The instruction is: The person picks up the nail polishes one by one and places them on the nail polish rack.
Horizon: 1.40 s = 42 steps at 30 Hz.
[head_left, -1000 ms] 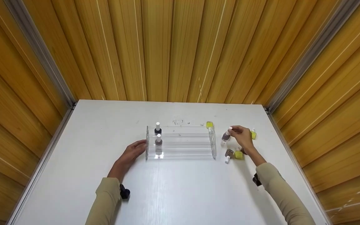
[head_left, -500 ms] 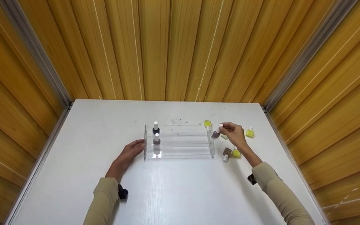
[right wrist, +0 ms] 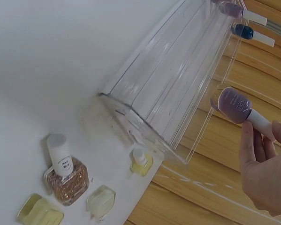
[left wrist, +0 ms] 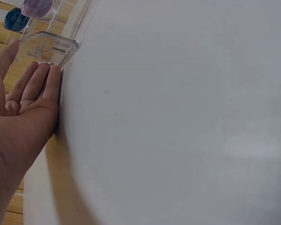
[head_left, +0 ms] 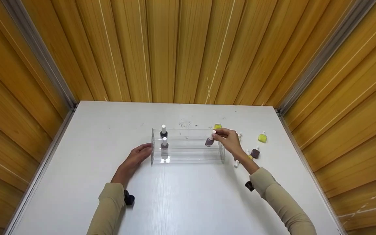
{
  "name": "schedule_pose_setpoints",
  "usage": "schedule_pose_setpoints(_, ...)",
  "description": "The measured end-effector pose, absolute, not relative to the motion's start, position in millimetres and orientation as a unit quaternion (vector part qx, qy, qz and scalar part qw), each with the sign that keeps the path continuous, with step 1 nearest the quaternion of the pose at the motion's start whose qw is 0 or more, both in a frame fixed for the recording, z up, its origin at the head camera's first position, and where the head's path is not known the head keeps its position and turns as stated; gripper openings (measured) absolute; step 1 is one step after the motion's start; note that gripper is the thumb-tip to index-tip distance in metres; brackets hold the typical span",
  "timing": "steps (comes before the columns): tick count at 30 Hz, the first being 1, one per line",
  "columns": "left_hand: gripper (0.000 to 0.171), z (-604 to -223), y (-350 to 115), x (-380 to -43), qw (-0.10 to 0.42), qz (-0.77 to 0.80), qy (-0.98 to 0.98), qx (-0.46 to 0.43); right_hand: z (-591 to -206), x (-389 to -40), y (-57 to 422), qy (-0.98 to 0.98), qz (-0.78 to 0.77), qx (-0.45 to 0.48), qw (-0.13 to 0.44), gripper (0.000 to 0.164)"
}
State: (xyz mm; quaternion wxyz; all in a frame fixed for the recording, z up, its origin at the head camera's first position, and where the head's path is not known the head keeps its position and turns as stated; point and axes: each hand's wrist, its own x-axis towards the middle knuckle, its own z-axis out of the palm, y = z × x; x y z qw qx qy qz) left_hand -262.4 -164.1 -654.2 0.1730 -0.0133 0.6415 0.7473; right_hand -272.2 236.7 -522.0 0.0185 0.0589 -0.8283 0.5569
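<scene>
A clear acrylic tiered rack [head_left: 188, 160] stands mid-table. My left hand [head_left: 137, 156] rests straight fingertips against its left end panel; the left wrist view shows these fingers [left wrist: 34, 82] extended. Over the rack's right part, my right hand [head_left: 229, 142] pinches the white cap of a purple nail polish bottle [head_left: 209, 142]. That bottle is tilted, its glass base [right wrist: 234, 105] pointing away from the fingers and overlapping the upper tiers. At the rack's left end, a dark teal nail polish bottle [head_left: 164, 134] stands on a tier behind another purple nail polish bottle [head_left: 164, 145].
Loose nail polish bottles lie right of the rack: a yellow one [head_left: 262, 138], a dark one [head_left: 255, 153], a glittery one [right wrist: 69, 182] and a pale one [right wrist: 102, 201]. Another yellow bottle [head_left: 218, 126] sits behind the rack's right end. Wood-patterned walls [head_left: 188, 52] enclose the table.
My right hand has carried the purple nail polish bottle leftward, from beside the rack to over its right part. The left hand stays at the rack's left end.
</scene>
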Motion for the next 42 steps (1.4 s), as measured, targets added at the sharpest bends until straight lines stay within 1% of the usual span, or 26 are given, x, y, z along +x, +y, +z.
schedule_pose_setpoints(6, 0.054, -654, -164, -265, 0.176, 0.740, 0.648, -0.020, -502, -256, 205, -0.816, 0.571, 0.089, 0.005, 0.029)
schedule_pose_setpoints(9, 0.053, -653, -163, -265, 0.173, 0.739, 0.651, -0.025, -501, -254, 191, -0.818, 0.566, 0.101, -0.001, 0.028)
schedule_pose_setpoints(11, 0.053, -652, -163, -265, 0.170, 0.740, 0.650, -0.025, -504, -256, 182, -0.819, 0.563, 0.111, -0.008, 0.027)
schedule_pose_setpoints(18, 0.054, -652, -163, -265, 0.171, 0.734, 0.657, -0.025, -539, -273, 156, -0.820, 0.556, 0.133, -0.023, 0.027)
schedule_pose_setpoints(20, 0.054, -652, -163, -266, 0.170, 0.731, 0.660, -0.025, -544, -275, 148, -0.814, 0.564, 0.140, -0.030, 0.027)
schedule_pose_setpoints(24, 0.055, -653, -163, -266, 0.169, 0.734, 0.658, -0.023, -551, -276, 132, -0.800, 0.579, 0.151, -0.045, 0.026)
schedule_pose_setpoints(29, 0.052, -654, -162, -266, 0.162, 0.742, 0.650, -0.025, -559, -275, 115, -0.797, 0.576, 0.167, -0.064, 0.027)
schedule_pose_setpoints(37, 0.054, -657, -161, -266, 0.166, 0.739, 0.653, -0.015, -571, -273, 96, -0.801, 0.563, 0.190, -0.070, 0.022)
schedule_pose_setpoints(42, 0.053, -657, -163, -265, 0.166, 0.741, 0.651, -0.016, -568, -267, 84, -0.797, 0.559, 0.216, -0.075, 0.023)
